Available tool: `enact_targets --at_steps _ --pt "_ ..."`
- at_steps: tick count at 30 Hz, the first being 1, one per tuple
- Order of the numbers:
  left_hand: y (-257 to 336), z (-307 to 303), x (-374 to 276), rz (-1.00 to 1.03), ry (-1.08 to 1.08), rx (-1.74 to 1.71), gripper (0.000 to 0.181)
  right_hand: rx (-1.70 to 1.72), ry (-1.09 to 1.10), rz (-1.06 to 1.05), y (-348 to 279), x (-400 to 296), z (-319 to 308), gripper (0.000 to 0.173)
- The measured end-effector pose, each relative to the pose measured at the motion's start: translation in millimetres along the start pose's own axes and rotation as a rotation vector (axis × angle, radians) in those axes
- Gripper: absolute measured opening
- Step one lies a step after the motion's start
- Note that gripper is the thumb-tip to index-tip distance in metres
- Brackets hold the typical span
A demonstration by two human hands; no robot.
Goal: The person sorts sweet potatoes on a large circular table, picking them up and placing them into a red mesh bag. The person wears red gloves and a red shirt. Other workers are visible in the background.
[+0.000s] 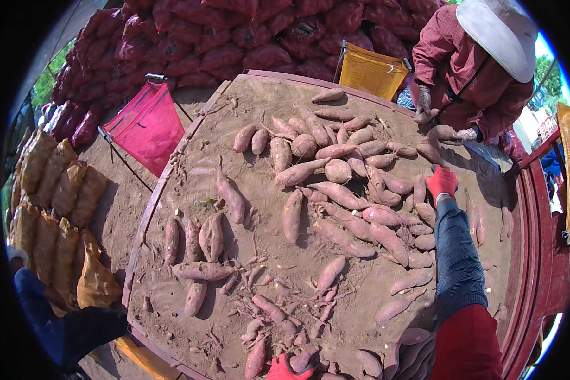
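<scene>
Many sweet potatoes with earthy pink skin lie on a soil-covered table. At the near edge my left hand (284, 368), in a red glove, curls around a small sweet potato (305, 358); the frame cuts off part of it. My right hand (441, 183), also red-gloved, is stretched out to the far right. Its fingertips meet the lower end of a sweet potato (429, 152), and whether they grip it is hidden. The main heap (338, 171) spreads left of my right arm. Thin, broken roots (285, 308) lie in front of my left hand.
Across the table a co-worker (475, 71) in gloves holds a sweet potato (441, 133). Pink (145, 128) and yellow (373, 71) mesh bags hang on frames at the table's edges. Stacked red sacks (247, 42) stand behind, tan sacks (52, 190) at left. Another person (61, 323) is lower left.
</scene>
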State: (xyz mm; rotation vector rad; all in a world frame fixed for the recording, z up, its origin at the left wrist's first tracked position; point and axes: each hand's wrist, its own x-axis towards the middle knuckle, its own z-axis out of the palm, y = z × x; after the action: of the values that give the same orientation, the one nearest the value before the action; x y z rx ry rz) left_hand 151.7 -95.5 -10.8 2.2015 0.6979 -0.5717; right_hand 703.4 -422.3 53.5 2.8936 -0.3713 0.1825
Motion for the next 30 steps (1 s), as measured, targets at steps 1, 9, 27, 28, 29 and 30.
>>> enact_targets --at_steps 1,9,27,28,29,30 --pt "1 -3 -2 -0.025 -0.003 -0.004 0.086 0.085 0.13 -0.123 -25 -6 -3 0.052" --pt "-13 8 -9 -0.013 0.073 0.061 0.084 0.173 -0.204 -0.709 -259 -101 -47 0.083" --pt "-21 17 2 0.061 0.063 -0.015 0.087 0.525 -0.52 -0.581 -252 -138 -31 0.09" --pt "-25 18 1 0.08 0.097 -0.002 0.086 0.68 -0.504 -0.664 -248 -149 -33 0.092" --pt "-28 18 1 0.098 0.13 0.011 0.085 0.78 -0.391 -0.676 -237 -158 -35 0.091" --pt "-28 15 0 0.062 0.124 0.003 0.084 0.761 -0.328 -0.659 -216 -164 -57 0.089"
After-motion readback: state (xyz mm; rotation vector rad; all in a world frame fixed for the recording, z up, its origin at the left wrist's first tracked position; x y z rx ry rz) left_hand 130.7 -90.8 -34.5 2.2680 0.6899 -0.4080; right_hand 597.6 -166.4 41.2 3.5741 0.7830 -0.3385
